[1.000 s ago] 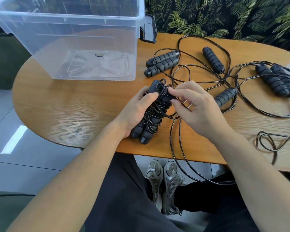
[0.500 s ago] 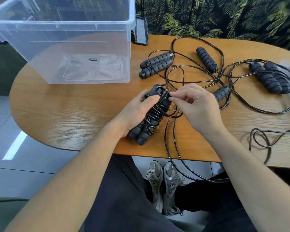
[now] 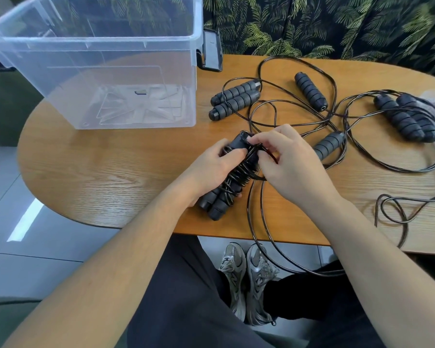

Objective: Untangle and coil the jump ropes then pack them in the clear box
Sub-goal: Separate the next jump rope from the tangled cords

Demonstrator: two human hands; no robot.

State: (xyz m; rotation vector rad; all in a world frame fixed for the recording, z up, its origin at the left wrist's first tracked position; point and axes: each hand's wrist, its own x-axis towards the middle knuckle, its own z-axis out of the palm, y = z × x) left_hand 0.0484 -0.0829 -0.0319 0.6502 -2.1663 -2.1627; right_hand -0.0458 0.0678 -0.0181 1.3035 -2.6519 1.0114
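Head view: left hand point(image 3: 212, 169) grips a pair of foam handles point(image 3: 220, 197) held together over the wooden table point(image 3: 98, 172), with black cord already wound round them in many turns. Right hand point(image 3: 290, 162) pinches the cord point(image 3: 255, 222) at the top end of that bundle; the slack drops in a long loop off the table's near edge and climbs back up.

Judging by this, the first rope is close to coiled but not finished, and nothing is packed: the clear box point(image 3: 111, 46) stands open at the far left with no rope inside. To the right, the other ropes lie loose and crossed: a handle pair point(image 3: 234, 99), two single handles point(image 3: 310, 90) and point(image 3: 328, 145), another pair point(image 3: 407, 116) at far right. These look untouched, so most of the untangling, coiling and all packing remain.
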